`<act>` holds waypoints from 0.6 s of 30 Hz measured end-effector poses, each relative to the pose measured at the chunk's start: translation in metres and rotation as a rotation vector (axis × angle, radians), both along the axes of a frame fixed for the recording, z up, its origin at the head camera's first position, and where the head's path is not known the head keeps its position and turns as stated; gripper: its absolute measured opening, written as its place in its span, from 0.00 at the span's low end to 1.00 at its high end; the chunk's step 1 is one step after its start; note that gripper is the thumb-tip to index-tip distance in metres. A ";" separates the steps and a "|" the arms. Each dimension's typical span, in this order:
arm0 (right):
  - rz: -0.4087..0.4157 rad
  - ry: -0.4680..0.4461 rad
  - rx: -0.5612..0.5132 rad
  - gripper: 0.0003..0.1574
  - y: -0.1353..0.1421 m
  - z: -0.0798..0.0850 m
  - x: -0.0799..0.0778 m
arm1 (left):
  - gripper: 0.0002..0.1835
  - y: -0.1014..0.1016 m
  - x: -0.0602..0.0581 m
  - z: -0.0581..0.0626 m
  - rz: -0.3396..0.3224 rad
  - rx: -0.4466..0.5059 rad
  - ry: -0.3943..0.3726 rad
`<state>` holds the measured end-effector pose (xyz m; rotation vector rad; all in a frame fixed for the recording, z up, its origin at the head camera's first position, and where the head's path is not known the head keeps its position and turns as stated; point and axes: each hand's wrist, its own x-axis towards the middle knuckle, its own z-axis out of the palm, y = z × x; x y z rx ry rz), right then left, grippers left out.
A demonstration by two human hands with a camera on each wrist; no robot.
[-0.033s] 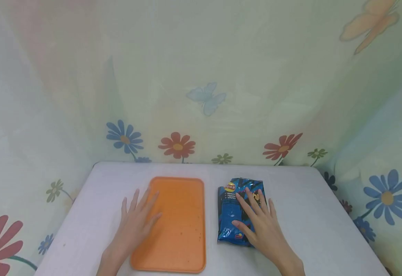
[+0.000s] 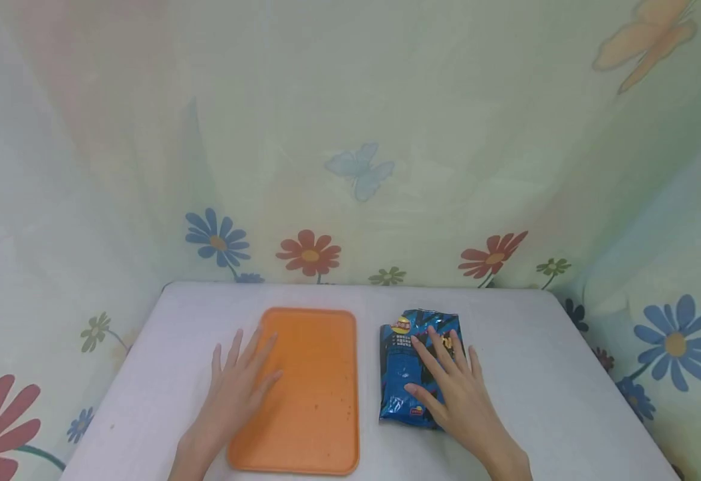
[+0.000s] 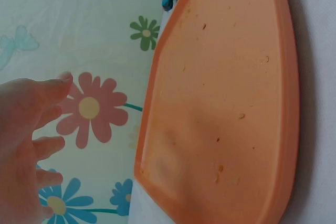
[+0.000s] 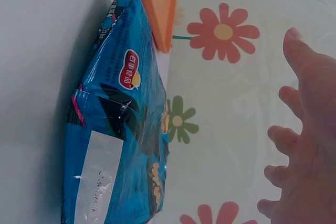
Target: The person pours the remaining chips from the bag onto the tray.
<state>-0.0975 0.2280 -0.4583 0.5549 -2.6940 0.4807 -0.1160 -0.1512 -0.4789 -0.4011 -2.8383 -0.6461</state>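
An orange tray [image 2: 320, 387] lies on the white table, its long side running away from me. Over its left edge hovers my left hand [image 2: 230, 391], fingers spread and holding nothing. The left wrist view shows that hand [image 3: 23, 145] raised above the tray [image 3: 226, 93], which carries small dark specks. To the tray's right lies a blue chip bag [image 2: 403, 381] with a yellow logo. My right hand [image 2: 461, 401] is spread above the bag's right part and hides some of it. In the right wrist view a gap separates this hand [image 4: 310, 140] from the bag [image 4: 105, 114], which bears a white label.
The white table [image 2: 524, 354] extends to both sides of the tray and bag. A flower-patterned cloth [image 2: 434, 220] hangs along its far edge and at the left and right.
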 end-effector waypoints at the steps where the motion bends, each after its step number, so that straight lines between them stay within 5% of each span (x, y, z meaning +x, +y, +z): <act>1: -0.002 -0.004 -0.003 0.46 0.000 -0.001 0.001 | 0.35 0.000 0.001 0.000 -0.001 -0.004 0.000; 10: -0.011 -0.038 -0.008 0.47 0.001 0.000 0.008 | 0.34 -0.002 0.007 0.000 0.024 -0.013 -0.019; 14: -0.006 -0.008 -0.009 0.47 0.002 0.002 0.008 | 0.33 -0.003 0.008 -0.004 0.116 -0.013 -0.028; 18: -0.004 0.011 -0.005 0.46 0.002 0.003 0.009 | 0.34 -0.006 0.010 -0.013 0.240 -0.006 -0.125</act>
